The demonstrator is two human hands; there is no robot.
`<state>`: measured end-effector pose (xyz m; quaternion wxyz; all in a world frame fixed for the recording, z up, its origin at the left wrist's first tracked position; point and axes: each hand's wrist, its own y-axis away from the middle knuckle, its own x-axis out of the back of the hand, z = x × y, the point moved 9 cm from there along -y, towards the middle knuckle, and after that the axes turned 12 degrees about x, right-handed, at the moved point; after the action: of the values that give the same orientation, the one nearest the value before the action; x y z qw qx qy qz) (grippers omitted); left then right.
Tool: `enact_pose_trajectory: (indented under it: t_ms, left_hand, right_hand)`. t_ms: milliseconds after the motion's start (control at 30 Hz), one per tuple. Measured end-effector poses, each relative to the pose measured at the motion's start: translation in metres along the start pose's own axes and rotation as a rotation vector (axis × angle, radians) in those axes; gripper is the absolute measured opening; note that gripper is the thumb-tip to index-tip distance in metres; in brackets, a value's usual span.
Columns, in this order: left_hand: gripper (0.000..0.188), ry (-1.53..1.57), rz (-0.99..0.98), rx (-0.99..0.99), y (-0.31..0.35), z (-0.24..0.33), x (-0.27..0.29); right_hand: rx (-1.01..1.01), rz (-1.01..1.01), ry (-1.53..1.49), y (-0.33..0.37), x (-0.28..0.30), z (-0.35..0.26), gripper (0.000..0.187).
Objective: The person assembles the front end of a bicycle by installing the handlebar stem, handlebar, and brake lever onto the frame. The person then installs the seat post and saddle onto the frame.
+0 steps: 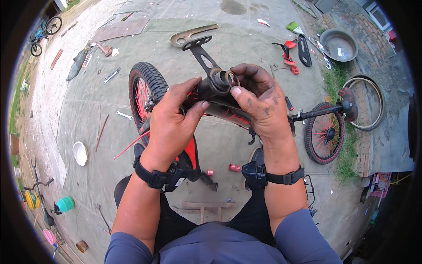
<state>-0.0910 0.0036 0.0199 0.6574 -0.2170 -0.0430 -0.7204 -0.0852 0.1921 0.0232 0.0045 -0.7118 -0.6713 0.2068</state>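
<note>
A small black and red bicycle frame [233,115] lies across in front of me. My left hand [173,119] is wrapped round the frame's black head tube [210,88], its thumb and fingers on either side. At the tube's open end, my right hand [263,99] pinches a thin metal ring [236,79] between thumb and fingers. The ring sits right beside the tube's mouth; whether it touches cannot be made out. A black slotted bracket [202,57] sticks out from the tube, away from me. Dark grease marks the right hand's fingers.
A knobbly-tyred wheel [147,79] is at left, the spoked wheel [325,134] and saddle [348,104] at right. Wrenches [112,75], a curved metal guard [193,35], red parts [289,57], a metal basin [339,45] and a white bowl [80,153] lie around on the ground sheet.
</note>
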Motion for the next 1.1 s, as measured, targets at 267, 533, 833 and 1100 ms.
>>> enact_pose_trajectory:
  t_ms: [267,533,833,1100]
  left_hand:
    - [0.046,0.012,-0.004,-0.001,0.0,0.001,0.0]
    - [0.048,0.006,-0.053,0.045,0.001,-0.001,-0.002]
    - [0.048,0.041,-0.067,0.059,-0.003,-0.005,-0.001]
    - [0.076,0.551,-0.286,0.377,-0.042,-0.004,0.005]
  right_hand:
    - [0.001,-0.015,0.004,0.001,0.001,0.002,0.049]
    - [-0.008,-0.009,-0.008,0.001,0.002,0.003,0.048]
    - [0.01,0.002,-0.038,0.001,0.001,0.002,0.045]
    - [-0.013,-0.014,-0.056,0.0,0.004,0.008,0.046]
